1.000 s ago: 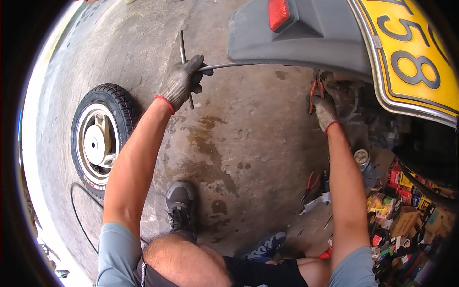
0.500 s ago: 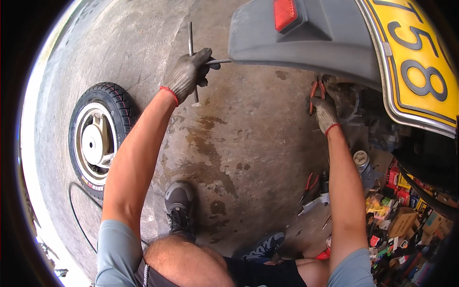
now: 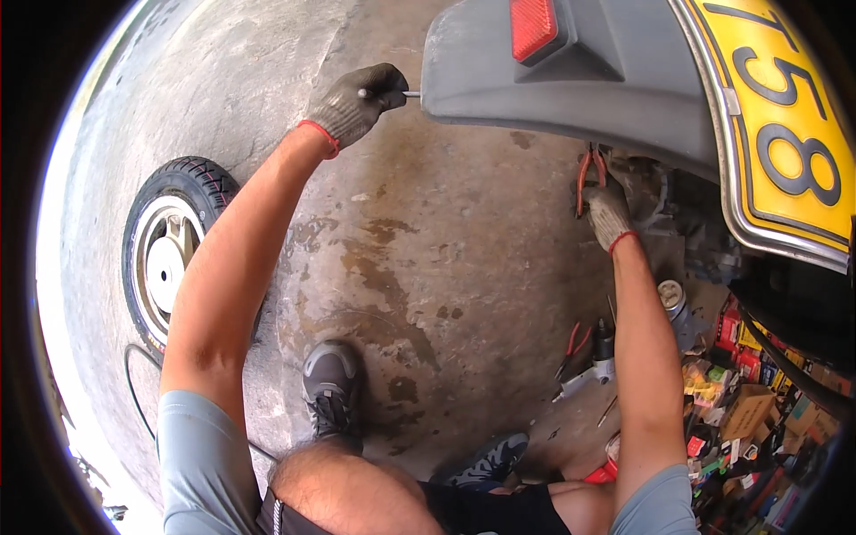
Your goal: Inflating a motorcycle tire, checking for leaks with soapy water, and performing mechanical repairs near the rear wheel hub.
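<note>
My left hand (image 3: 366,102), in a grey glove with a red cuff, is closed on a metal bar (image 3: 413,94) just left of the grey plastic rear fender (image 3: 615,98). The bar's end runs out of sight behind the fender, which carries a red reflector (image 3: 533,25). My gloved right hand (image 3: 603,203) is closed round red-handled pliers (image 3: 585,174) below the fender's edge. The pliers' tips are up at the dark, partly hidden parts under it; what they touch I cannot make out. A yellow number plate (image 3: 785,134) in a metal frame sits to the right.
A wheel with tyre (image 3: 178,267) and a black hose (image 3: 134,383) lie on the stained concrete floor (image 3: 401,267) at left. Spare pliers (image 3: 572,352), a silver air tool (image 3: 593,373) and a can (image 3: 673,299) are at right, beside piled small boxes (image 3: 740,410). My shoes show below.
My left hand has moved up with the bar, which now points more toward me and looks foreshortened. The fender and plate have shifted slightly down and right in view. My right hand stays on the pliers.
</note>
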The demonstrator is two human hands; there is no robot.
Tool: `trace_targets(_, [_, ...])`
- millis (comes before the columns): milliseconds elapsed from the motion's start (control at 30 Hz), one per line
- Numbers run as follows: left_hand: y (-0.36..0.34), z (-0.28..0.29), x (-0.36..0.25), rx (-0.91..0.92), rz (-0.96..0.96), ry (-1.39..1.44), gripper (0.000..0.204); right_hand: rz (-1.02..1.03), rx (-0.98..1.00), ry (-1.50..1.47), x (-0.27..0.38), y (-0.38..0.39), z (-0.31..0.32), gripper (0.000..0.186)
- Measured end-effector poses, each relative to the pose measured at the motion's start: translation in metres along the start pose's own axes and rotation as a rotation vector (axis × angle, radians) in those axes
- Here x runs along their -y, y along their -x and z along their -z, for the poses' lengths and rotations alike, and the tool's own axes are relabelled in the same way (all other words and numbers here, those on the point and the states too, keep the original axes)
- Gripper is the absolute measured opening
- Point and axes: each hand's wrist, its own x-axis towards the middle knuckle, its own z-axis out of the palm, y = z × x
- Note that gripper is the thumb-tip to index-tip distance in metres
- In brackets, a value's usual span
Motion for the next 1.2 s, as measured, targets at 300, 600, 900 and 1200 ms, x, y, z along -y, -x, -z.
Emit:
trace_targets(300, [0.01,-0.01,-0.006,-0.108,-0.154,-0.06,0.014,-0.08,0.03,-0.055,0.011,0.007,-0.001,0.06])
trace_targets(600, [0.011,-0.008,-0.02,0.082,0.289,0.314,0.007,-0.108,-0.003,-0.026,0.012,0.008,-0.007,0.048])
trace_targets(900, [0.066,-0.01,-0.025,-0.041,0.662,1.021,0.018,-0.007,0.019,-0.004,-0.001,-0.005,0.004,0.032])
trace_targets(1200, [0.148,-0.048,-0.031,-0.025,0.729,0.169,0.027,0.065,0.038,0.025,-0.01,-0.014,0.002,0.023])
